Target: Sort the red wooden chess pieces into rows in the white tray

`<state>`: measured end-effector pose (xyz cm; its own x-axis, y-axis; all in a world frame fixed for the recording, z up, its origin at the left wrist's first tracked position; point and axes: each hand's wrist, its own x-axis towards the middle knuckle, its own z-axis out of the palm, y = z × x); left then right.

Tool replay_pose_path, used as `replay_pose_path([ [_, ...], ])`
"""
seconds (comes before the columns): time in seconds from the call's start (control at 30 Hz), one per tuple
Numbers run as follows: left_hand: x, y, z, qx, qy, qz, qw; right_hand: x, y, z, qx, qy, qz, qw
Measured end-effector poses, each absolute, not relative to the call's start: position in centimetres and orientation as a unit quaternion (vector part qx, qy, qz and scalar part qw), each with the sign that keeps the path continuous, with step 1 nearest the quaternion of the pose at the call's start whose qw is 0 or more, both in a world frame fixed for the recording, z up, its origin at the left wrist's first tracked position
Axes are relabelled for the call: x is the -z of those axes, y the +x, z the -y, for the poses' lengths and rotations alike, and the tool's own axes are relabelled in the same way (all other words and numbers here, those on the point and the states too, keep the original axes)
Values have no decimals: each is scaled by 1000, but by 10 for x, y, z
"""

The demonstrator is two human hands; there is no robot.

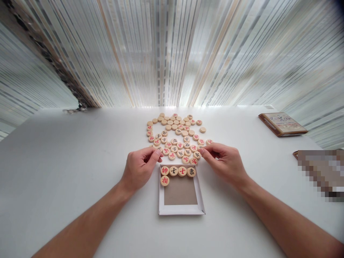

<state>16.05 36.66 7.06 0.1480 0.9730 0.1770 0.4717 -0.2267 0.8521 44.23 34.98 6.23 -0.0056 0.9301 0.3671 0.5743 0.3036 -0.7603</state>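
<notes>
Several round wooden Chinese chess pieces (180,145) lie spread on the table, some face up with red or black characters, others showing plain backs. A shallow white box tray (200,195) stands nearer to me. It has a row of pieces along its far side, and a red piece (165,180) below the row's left end. My left hand (142,165) is closed at the near left edge of the spread, thumb against curled fingers. On the opposite side, my right hand (224,161) pinches beside a black-marked piece (197,154). Whatever is between either hand's fingertips is hidden.
A flat printed box (285,123) lies at the far right of the white table (80,157). Closer on the right is a pixelated object (322,170). Striped curtains (172,53) hang behind the table's far edge, with a dark beaded strand at the left.
</notes>
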Motion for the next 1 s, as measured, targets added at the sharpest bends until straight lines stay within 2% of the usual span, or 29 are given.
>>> replay_pose_path([
  [1.0,-69,157,-368,-398,667,-533,336,-70,445,-355,-227,-576,648,444],
])
